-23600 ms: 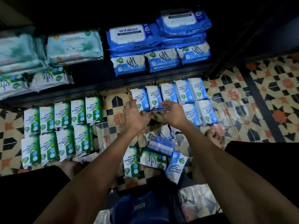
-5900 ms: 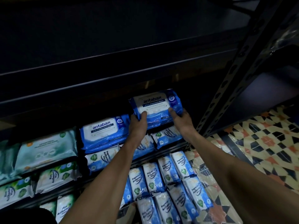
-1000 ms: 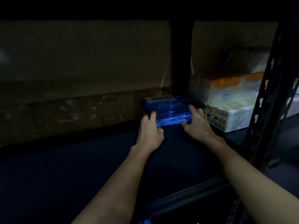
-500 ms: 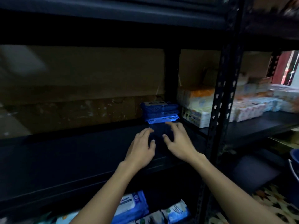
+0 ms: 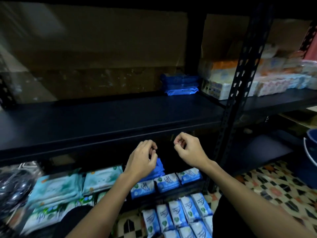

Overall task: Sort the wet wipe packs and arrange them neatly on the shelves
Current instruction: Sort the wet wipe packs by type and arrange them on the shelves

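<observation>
A stack of dark blue wipe packs (image 5: pixel 180 84) lies at the back right of the dark middle shelf (image 5: pixel 103 121). My left hand (image 5: pixel 142 158) and my right hand (image 5: pixel 187 148) hover below that shelf's front edge, fingers loosely curled, holding nothing. Under my left hand a blue pack (image 5: pixel 158 169) lies on the lower shelf. In front of it sits a row of small blue-and-white packs (image 5: pixel 164 182). Pale teal packs (image 5: pixel 101 179) and green-and-white packs (image 5: pixel 51 213) lie to the left. More small blue packs (image 5: pixel 180 215) lie in rows on the tiled floor.
A perforated black upright (image 5: pixel 240 86) divides this bay from the right one, where wrapped white and orange bundles (image 5: pixel 248 78) are stacked. A blue bucket (image 5: pixel 310 148) stands at the far right. A dark plastic bag (image 5: pixel 15 182) sits at the lower left.
Both hands have drawn back from the middle shelf and dropped below its edge, fingers now curled. The view has tilted down, so the lower shelf and floor packs show.
</observation>
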